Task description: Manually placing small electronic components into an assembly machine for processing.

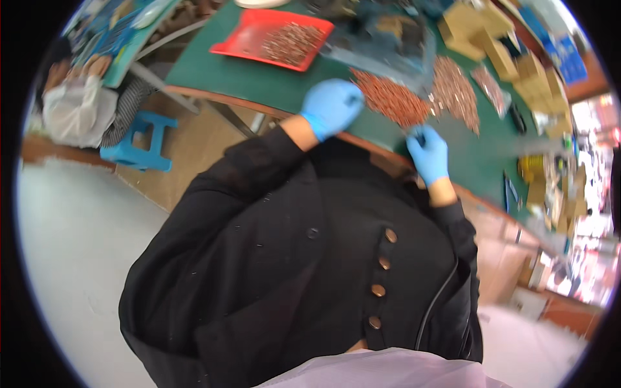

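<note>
While the view tilts hard, I see both gloved hands at the near edge of the green table (259, 71), in the upper middle of the frame. My left hand (332, 105) rests curled, touching the left end of the heap of small copper parts (394, 100); I cannot tell whether it grips anything. My right hand (428, 154) sits just below the heap, its fingers (417, 136) pinched together, seemingly on one small part too blurred to make out. A red tray (242, 42) with more parts lies at upper left. Cardboard boxes (498, 45) crowd the upper right, smeared by blur. My black coat (304, 258) hides the table's near edge.
</note>
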